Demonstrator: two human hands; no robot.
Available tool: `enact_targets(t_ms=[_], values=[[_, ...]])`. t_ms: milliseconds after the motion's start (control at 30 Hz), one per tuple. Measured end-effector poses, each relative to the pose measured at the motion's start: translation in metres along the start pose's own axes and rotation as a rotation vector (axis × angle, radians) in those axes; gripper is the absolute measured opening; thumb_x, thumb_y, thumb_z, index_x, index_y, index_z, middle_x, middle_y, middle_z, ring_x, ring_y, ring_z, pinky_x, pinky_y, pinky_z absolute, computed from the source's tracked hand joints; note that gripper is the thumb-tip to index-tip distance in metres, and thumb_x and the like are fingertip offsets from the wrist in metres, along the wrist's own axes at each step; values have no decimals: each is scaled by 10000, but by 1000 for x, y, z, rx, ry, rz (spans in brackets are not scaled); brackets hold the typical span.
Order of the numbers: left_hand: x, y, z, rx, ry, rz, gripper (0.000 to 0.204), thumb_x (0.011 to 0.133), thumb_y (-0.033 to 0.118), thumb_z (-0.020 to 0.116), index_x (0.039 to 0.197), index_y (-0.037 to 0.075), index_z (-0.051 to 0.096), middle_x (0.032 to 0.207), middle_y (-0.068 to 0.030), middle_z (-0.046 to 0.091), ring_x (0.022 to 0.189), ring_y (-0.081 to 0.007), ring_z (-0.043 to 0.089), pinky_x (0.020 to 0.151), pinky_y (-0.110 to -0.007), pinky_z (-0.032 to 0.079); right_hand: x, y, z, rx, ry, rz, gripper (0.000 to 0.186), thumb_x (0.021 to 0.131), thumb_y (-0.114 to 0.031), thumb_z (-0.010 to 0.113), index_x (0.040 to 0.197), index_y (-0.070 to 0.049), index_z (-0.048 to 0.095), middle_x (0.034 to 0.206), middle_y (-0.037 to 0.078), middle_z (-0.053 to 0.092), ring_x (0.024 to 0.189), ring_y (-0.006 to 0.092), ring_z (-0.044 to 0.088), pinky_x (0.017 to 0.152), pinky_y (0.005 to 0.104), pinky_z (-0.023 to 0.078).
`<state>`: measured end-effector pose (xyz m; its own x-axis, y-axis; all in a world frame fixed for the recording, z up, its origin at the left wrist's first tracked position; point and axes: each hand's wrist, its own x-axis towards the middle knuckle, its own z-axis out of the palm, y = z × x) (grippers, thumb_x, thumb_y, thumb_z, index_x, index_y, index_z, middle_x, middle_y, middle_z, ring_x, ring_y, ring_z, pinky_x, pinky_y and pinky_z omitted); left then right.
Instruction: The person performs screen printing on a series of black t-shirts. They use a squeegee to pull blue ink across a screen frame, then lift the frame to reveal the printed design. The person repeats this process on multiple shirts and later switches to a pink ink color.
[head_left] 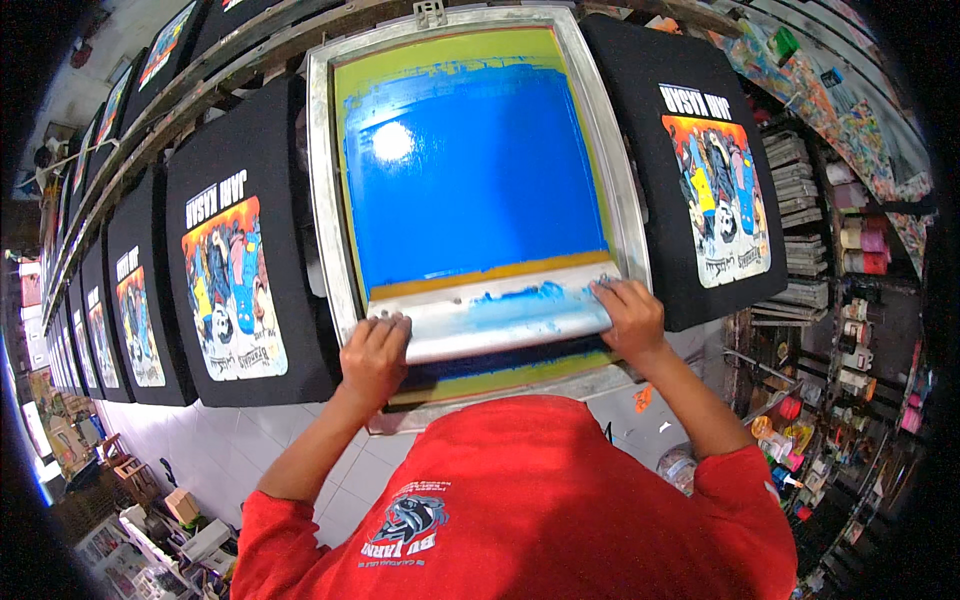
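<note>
Both my hands grip a wide squeegee with a whitish metal handle [490, 322] smeared with blue, and an amber blade along its far edge. My left hand [377, 352] is closed around its left end, my right hand [630, 316] around its right end. The squeegee lies across the near part of a screen printing frame [325, 190] with a worn silver rim. Wet, glossy blue ink [480, 190] covers most of the mesh beyond the blade, with a green-yellow border [460, 52] showing at the far end. What lies under the screen is hidden.
Black shirts with colourful prints lie on boards: one shirt [625, 110] at right, another [240, 130] at left, several more in a row beyond. Wooden rails [200, 90] run behind. Shelves with ink containers [865, 250] and stacked frames [800, 180] stand at right. White floor tiles [240, 440] show below.
</note>
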<state>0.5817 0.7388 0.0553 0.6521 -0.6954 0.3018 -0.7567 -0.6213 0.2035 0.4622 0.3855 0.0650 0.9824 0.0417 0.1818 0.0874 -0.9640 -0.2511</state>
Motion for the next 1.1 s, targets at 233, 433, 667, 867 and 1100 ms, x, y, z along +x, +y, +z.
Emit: enact_targets(t_ms=[233, 433, 667, 867, 1100], values=[[123, -91, 31, 86, -62, -54, 370, 633, 37, 694, 995, 82, 637, 961, -92, 659, 873, -285, 598, 741, -379, 511, 159, 71, 27, -55, 38, -85, 375, 625, 10, 635, 990, -75, 635, 939, 107, 616, 894, 313, 604, 755, 403, 517], [233, -144, 1, 6, -138, -115, 279, 651, 137, 706, 921, 74, 676, 857, -173, 666, 807, -353, 646, 722, -422, 520, 277, 118, 4, -127, -120, -71, 230, 662, -123, 653, 891, -109, 674, 869, 147, 653, 834, 355, 636, 732, 456, 518], [119, -62, -64, -120, -176, -123, 297, 641, 88, 722, 926, 17, 675, 879, -201, 657, 852, -373, 624, 772, -427, 490, 151, 38, -64, -32, -167, -41, 210, 654, -155, 704, 851, -88, 678, 846, 147, 657, 815, 357, 624, 732, 447, 492], [-32, 42, -77, -279, -345, -127, 417, 560, 49, 743, 966, 46, 649, 899, -147, 644, 879, -337, 605, 766, -429, 490, -51, -29, -63, 44, -215, 4, 373, 548, -58, 676, 919, -50, 644, 902, 115, 631, 848, 332, 602, 741, 424, 498], [-83, 59, -32, -133, -148, -50, 290, 649, 108, 699, 926, 36, 656, 894, -80, 668, 804, -242, 618, 710, -329, 521, -88, -44, -27, 15, -15, 0, 365, 576, -33, 684, 938, -49, 650, 913, 67, 633, 827, 244, 606, 714, 346, 512]])
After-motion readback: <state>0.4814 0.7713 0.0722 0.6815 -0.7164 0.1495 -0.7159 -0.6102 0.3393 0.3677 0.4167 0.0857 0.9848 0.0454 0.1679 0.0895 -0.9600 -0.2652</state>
